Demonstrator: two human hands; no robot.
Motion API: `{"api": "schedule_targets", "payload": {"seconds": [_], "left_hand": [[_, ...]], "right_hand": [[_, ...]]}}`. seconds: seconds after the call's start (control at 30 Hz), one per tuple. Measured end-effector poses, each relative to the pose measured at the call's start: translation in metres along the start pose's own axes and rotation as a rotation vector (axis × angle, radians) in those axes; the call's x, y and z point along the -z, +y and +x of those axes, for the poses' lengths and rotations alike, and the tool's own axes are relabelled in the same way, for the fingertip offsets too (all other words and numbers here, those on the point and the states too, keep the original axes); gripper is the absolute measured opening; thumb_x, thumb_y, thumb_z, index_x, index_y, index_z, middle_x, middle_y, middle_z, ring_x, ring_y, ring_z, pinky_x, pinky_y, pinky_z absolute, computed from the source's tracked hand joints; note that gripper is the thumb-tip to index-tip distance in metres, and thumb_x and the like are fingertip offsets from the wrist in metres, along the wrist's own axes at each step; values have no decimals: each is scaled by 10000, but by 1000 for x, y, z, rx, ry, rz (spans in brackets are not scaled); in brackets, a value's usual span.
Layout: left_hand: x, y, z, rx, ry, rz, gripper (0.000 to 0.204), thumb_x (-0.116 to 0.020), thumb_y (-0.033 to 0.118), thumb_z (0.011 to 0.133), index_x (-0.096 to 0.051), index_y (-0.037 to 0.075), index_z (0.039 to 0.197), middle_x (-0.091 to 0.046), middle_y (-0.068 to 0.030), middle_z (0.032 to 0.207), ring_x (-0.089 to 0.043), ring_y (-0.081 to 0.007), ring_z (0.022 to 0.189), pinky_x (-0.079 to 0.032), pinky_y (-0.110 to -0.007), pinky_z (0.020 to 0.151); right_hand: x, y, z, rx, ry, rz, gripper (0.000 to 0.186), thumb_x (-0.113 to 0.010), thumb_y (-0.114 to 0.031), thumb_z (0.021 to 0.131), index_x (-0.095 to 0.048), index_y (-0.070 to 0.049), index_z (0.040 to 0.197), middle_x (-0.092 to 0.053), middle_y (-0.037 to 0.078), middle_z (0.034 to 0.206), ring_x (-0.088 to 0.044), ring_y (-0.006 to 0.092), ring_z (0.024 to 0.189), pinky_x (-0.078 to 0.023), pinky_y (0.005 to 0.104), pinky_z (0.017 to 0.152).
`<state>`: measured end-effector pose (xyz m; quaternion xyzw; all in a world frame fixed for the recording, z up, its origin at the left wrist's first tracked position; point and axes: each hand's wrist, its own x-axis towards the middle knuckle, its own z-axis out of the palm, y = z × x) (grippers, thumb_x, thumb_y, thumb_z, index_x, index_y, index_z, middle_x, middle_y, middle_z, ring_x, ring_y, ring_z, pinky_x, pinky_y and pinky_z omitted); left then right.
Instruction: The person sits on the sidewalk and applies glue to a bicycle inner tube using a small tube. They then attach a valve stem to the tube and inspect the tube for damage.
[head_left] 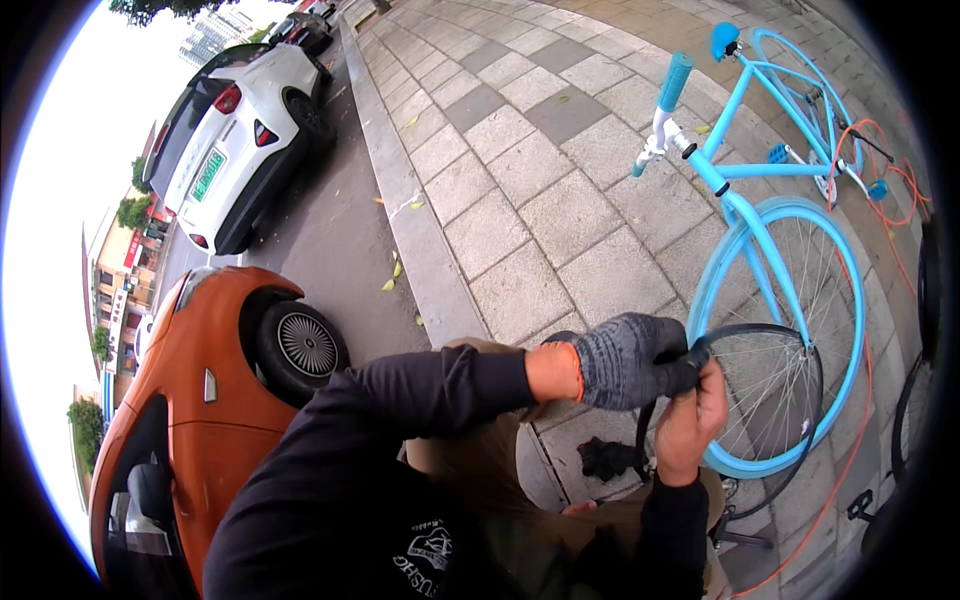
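My left hand, in a grey knit glove with dark fingertips and an orange cuff, is closed on a thin black rubber bicycle tube. Bare and pinching the same stretch, my right hand meets the left fingertips. From there the tube loops right across the front wheel of a light-blue bicycle, then curves back down near my right knee. Another part hangs below my hands. The fingers hide the exact spot being gripped. A crumpled black cloth or glove lies on the paving beneath.
An orange hose or cord runs along the right side past the bicycle. Left of me an orange car stands close, with a white car ahead of it. A stone kerb borders the tiled pavement. A black pedal shows lower right.
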<state>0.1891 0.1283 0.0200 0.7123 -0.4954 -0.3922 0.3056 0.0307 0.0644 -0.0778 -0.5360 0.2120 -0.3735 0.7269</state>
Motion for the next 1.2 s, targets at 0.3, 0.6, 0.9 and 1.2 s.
{"api": "schedule_targets", "payload": {"seconds": [0.3,0.6,0.9,1.2], "left_hand": [[4,-7,8,109,140,89,476,-673,480,997,-718,12,1069,-726,-230,1045,-716,-392,1010,-560,-438,889],[-6,-19,12,49,238,226,359,-690,372,968,-758,25,1030,-710,-224,1016,-685,-410,1017,-545,-469,902],[0,-8,10,86,138,38,399,-681,380,1003,-742,-13,1029,-728,-253,1007,-702,-424,984,-555,-454,864],[-19,-27,11,-28,191,137,378,-684,370,998,-719,22,1142,-712,-271,1053,-702,-430,1015,-544,-489,897]], "right_hand": [[6,3,20,-104,-80,25,78,-636,-82,1045,-642,-24,992,-580,-44,840,-486,39,752,-385,226,673],[12,3,19,-160,-132,-26,145,-635,-3,1010,-586,-32,877,-581,-27,803,-486,45,745,-404,245,668],[10,-2,18,-52,-55,-97,181,-657,5,976,-541,15,837,-516,13,827,-462,97,730,-383,274,657],[23,17,11,110,-115,-150,195,-659,-71,999,-564,-19,837,-491,18,817,-468,95,704,-372,296,620]]}}
